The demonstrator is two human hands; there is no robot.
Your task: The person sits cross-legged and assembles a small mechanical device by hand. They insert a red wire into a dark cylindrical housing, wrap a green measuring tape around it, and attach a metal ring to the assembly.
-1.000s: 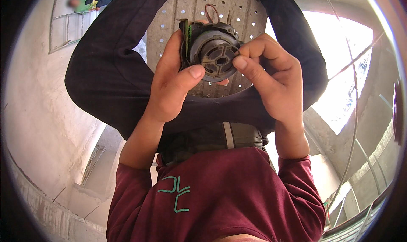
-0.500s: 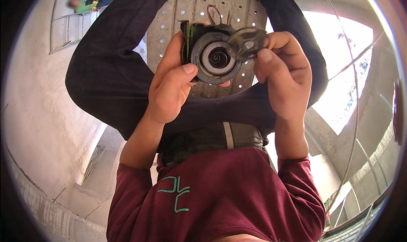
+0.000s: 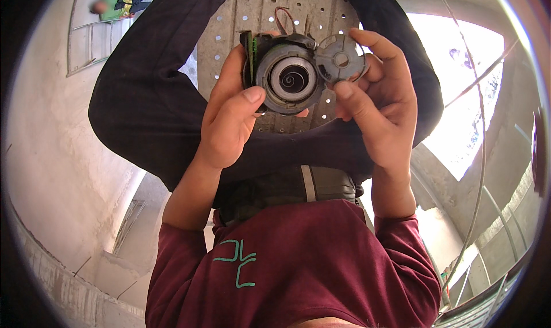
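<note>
My left hand (image 3: 227, 121) is closed around a round black device (image 3: 267, 95), thumb on its front rim and fingers behind. A pale metal ring (image 3: 280, 81) sits inside the rim, and a spiral-shaped piece (image 3: 291, 82) shows in its dark middle. A green circuit board (image 3: 253, 58) stands along the device's left side. My right hand (image 3: 384, 92) pinches a grey round cap (image 3: 327, 55) between thumb and fingers. The cap has a centre hole and cut-outs, and its face is toward me. It is held just right of the device; whether they touch I cannot tell.
Thin reddish wires (image 3: 278, 17) loop up behind the device. Below lies a perforated metal plank (image 3: 247, 9), between my crossed legs (image 3: 149, 81). At the far left another person in green (image 3: 108, 6) is by a metal frame (image 3: 72, 41). A cable (image 3: 483, 127) hangs at right.
The grey cap has turned from a tilted position to face me, moving slightly right, and my right fingers have shifted on it. The device has moved slightly left in my left hand.
</note>
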